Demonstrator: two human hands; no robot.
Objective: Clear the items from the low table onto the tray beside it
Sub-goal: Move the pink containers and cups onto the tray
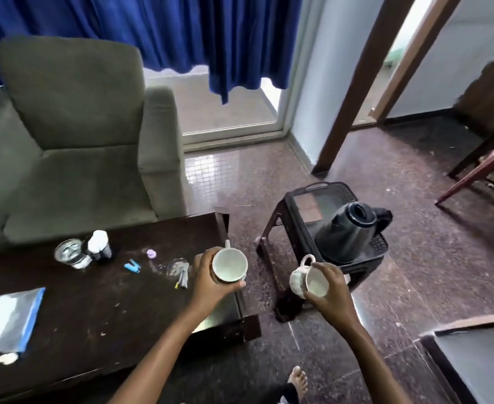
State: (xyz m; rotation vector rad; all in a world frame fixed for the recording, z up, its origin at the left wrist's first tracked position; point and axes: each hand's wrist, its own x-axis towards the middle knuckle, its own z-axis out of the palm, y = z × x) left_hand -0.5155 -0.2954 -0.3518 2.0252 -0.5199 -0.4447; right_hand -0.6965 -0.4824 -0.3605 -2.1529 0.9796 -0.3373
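My left hand [208, 279] grips a white cup [229, 265] upright above the right end of the dark low table [100, 301]. My right hand [332, 290] holds a second white cup [307, 279], tilted, over the near edge of the black tray [334, 196]. The tray rests on a dark plastic stool [272, 237] right of the table and carries a black kettle [346, 233]. Still on the table are a steel tumbler [69, 253], a white-capped dark bottle [98, 247], a blue clip [132, 266], a small purple thing [151, 253] and pens [182, 277].
A grey sofa [73, 141] stands behind the table. A blue-edged folder [5, 319] lies at the table's left end. Blue curtains hang at the back. A wooden chair [482, 170] is at far right, another dark surface [479, 363] at lower right. My bare foot [298, 380] is on the floor.
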